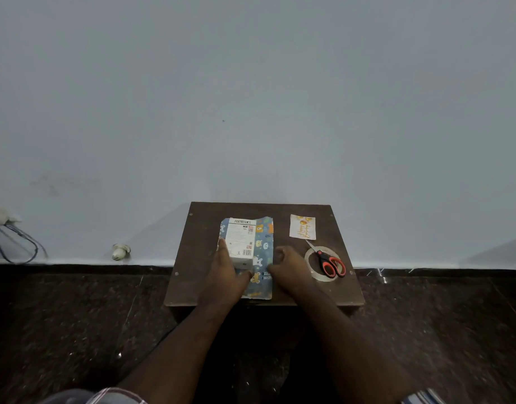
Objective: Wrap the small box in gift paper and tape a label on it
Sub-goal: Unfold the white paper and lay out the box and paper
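Note:
A small white box with printed text lies on a sheet of blue gift paper with cartoon animals, on a low dark wooden table. My left hand grips the box at its left and near end. To the right of it, my right hand rests on the paper's right edge with its fingers curled; whether it pinches the paper I cannot tell. A white label with yellow print lies flat at the table's far right.
A roll of clear tape lies right of my right hand, with red-handled scissors across it. The table stands against a pale wall on a dark stone floor. A white plug and cables sit along the wall at the left.

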`<control>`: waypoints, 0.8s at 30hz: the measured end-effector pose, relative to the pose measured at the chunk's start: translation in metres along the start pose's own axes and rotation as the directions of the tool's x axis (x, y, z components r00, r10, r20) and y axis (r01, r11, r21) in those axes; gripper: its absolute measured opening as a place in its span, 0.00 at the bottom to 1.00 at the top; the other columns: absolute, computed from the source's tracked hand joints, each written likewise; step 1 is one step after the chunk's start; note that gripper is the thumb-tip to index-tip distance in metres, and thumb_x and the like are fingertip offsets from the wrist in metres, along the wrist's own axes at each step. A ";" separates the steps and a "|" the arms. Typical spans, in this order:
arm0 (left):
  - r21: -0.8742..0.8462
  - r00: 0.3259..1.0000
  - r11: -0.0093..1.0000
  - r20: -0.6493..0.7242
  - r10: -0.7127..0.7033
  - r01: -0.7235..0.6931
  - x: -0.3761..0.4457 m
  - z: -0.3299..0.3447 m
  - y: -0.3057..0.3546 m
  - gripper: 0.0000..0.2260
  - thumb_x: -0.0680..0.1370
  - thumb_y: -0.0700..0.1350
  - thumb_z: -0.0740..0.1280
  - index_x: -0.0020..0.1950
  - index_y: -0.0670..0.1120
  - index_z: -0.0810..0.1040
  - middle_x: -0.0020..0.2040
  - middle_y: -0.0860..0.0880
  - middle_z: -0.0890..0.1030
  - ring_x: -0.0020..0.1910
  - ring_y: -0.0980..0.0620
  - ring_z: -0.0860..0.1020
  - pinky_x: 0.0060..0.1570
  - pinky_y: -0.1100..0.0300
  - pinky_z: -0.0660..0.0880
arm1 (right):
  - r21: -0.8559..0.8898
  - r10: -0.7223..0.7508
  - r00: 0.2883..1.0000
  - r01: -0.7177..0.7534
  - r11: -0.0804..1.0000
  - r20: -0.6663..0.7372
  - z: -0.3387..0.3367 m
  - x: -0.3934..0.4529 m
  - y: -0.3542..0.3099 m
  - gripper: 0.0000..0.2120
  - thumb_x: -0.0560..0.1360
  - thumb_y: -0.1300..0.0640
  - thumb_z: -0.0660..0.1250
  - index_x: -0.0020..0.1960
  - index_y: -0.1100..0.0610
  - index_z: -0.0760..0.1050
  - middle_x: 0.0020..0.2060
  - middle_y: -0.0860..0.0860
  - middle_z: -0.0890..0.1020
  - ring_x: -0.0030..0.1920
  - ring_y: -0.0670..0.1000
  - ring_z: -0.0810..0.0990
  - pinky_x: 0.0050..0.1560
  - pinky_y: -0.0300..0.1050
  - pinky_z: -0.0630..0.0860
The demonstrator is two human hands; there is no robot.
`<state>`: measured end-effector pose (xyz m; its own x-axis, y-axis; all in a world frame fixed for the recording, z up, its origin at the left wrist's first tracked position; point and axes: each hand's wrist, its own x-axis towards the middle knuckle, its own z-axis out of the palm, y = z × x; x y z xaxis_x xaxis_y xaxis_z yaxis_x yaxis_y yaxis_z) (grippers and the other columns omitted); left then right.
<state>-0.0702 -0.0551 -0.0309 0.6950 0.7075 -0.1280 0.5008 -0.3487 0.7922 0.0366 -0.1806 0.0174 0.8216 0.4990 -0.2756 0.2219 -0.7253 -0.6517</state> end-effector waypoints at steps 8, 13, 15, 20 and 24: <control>0.105 0.988 0.985 -0.087 -0.127 0.136 0.013 0.004 0.012 0.42 0.70 0.66 0.70 0.76 0.48 0.59 0.67 0.46 0.76 0.63 0.44 0.77 0.57 0.44 0.78 | 0.191 0.061 0.998 -0.057 0.980 -0.014 0.022 0.013 0.003 0.21 0.71 0.62 0.71 0.64 0.52 0.78 0.58 0.50 0.84 0.54 0.49 0.83 0.56 0.50 0.81; 0.020 0.988 0.992 -0.090 -0.122 0.125 0.017 -0.004 0.008 0.38 0.67 0.66 0.70 0.71 0.51 0.63 0.65 0.48 0.78 0.61 0.45 0.79 0.56 0.45 0.78 | 0.259 0.077 0.989 -0.043 0.965 -0.123 0.003 0.017 0.005 0.20 0.73 0.65 0.67 0.64 0.57 0.80 0.57 0.52 0.84 0.55 0.50 0.83 0.55 0.46 0.80; 0.029 0.990 0.993 -0.088 -0.112 0.115 0.016 -0.005 0.009 0.36 0.68 0.64 0.70 0.70 0.50 0.64 0.65 0.48 0.78 0.62 0.44 0.78 0.57 0.44 0.78 | 0.272 0.068 0.980 -0.015 0.962 -0.186 -0.010 0.016 0.009 0.20 0.73 0.66 0.65 0.63 0.57 0.80 0.56 0.53 0.84 0.54 0.51 0.82 0.54 0.46 0.79; 0.079 0.990 0.987 -0.035 -0.138 0.141 0.015 -0.004 0.011 0.38 0.68 0.65 0.70 0.73 0.50 0.63 0.68 0.47 0.77 0.65 0.42 0.76 0.60 0.43 0.76 | 0.348 0.091 0.938 0.033 0.937 -0.335 -0.049 0.013 0.022 0.20 0.71 0.65 0.64 0.58 0.48 0.82 0.52 0.47 0.84 0.51 0.49 0.82 0.48 0.45 0.80; 0.104 0.985 0.990 -0.157 -0.076 0.093 0.014 -0.014 0.028 0.36 0.75 0.58 0.71 0.78 0.45 0.64 0.73 0.45 0.72 0.71 0.41 0.69 0.68 0.43 0.69 | 0.637 0.163 0.940 0.070 0.768 -0.300 -0.070 0.007 0.034 0.19 0.73 0.69 0.65 0.52 0.46 0.81 0.53 0.49 0.86 0.48 0.50 0.86 0.47 0.53 0.84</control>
<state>-0.0532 -0.0465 -0.0022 0.5653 0.8196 -0.0929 0.6146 -0.3433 0.7102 0.0863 -0.2347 0.0429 0.9661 0.2079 -0.1531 -0.1063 -0.2201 -0.9697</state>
